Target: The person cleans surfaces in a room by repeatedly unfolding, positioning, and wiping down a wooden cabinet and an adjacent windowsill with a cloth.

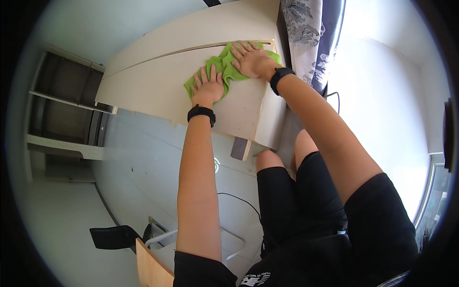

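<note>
A crumpled green cloth [228,71] is spread over the pale wooden surface [158,81] of a long piece of furniture. My left hand [208,90] lies flat on the cloth's near left part, its fingers spread. Farther up and to the right, my right hand [251,59] presses flat on the cloth close to the surface's right end, fingers also apart. Both palms face down, and neither hand grips the fabric. Each wrist carries a black band.
Patterned curtains [308,38] hang just beyond the furniture's right end. A dark-faced block [240,149] juts from its near edge. Dark open shelves [62,100] stand at the left. A black-backed chair [114,237] is at the lower left, and a thin cable [239,197] crosses the floor.
</note>
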The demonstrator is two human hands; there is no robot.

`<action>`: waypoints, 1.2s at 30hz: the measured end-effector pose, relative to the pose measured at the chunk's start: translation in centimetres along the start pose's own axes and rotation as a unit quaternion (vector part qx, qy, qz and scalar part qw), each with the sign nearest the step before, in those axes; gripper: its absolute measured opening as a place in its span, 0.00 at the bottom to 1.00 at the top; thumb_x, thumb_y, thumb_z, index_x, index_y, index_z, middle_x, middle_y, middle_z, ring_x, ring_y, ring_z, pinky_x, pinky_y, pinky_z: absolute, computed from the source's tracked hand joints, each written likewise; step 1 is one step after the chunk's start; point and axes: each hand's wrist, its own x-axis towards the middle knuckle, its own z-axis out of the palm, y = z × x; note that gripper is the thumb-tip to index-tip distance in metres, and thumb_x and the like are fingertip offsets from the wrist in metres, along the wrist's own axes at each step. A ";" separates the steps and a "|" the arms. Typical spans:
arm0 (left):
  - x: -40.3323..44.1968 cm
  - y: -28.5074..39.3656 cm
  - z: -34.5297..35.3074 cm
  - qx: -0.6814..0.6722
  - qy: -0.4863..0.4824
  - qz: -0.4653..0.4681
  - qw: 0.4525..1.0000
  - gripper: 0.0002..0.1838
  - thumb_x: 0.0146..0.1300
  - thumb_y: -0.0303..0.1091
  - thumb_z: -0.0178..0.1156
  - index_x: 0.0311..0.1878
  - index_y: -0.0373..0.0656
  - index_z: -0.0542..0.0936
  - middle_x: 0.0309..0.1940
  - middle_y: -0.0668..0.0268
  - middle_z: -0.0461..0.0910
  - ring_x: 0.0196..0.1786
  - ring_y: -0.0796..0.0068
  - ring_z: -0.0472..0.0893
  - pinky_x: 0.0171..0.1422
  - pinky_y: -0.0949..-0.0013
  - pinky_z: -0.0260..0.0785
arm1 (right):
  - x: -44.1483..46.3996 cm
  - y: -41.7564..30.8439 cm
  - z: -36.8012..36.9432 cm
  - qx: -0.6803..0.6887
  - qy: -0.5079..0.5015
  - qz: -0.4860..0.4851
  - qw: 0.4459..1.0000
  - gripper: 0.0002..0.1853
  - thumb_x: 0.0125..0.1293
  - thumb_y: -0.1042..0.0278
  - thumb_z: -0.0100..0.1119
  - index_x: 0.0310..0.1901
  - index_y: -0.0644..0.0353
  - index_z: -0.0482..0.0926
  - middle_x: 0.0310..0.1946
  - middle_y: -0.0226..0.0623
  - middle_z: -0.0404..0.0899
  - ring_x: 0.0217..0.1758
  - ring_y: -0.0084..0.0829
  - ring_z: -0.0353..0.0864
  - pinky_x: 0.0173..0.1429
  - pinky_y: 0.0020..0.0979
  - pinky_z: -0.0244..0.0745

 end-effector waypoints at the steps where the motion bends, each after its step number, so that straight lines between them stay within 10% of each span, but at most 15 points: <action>1: -0.6 0.4 -0.1 0.001 0.004 -0.009 1.000 0.32 0.75 0.58 0.23 0.80 0.66 0.38 0.81 0.63 0.30 0.81 0.48 0.32 0.80 0.37 0.32 | -0.4 -0.2 -0.2 -0.002 -0.005 0.001 1.000 0.34 0.76 0.44 0.24 0.77 0.54 0.53 0.80 0.34 0.47 0.83 0.35 0.40 0.83 0.39 0.33; 20: -12.5 -0.9 6.5 0.025 0.101 0.171 0.980 0.35 0.74 0.45 0.36 0.78 0.39 0.45 0.80 0.52 0.37 0.81 0.46 0.35 0.79 0.35 0.32 | -14.5 -4.3 -1.8 0.061 -0.018 -0.170 0.983 0.31 0.76 0.51 0.31 0.72 0.61 0.62 0.79 0.38 0.49 0.83 0.38 0.41 0.83 0.45 0.35; 36: -7.2 -4.9 4.3 -0.028 0.125 0.197 0.972 0.34 0.74 0.54 0.39 0.79 0.50 0.53 0.81 0.65 0.44 0.82 0.62 0.41 0.81 0.47 0.36 | -8.8 -5.0 -3.2 0.021 -0.155 -0.120 0.980 0.35 0.76 0.40 0.25 0.79 0.49 0.45 0.81 0.32 0.35 0.84 0.40 0.29 0.83 0.45 0.29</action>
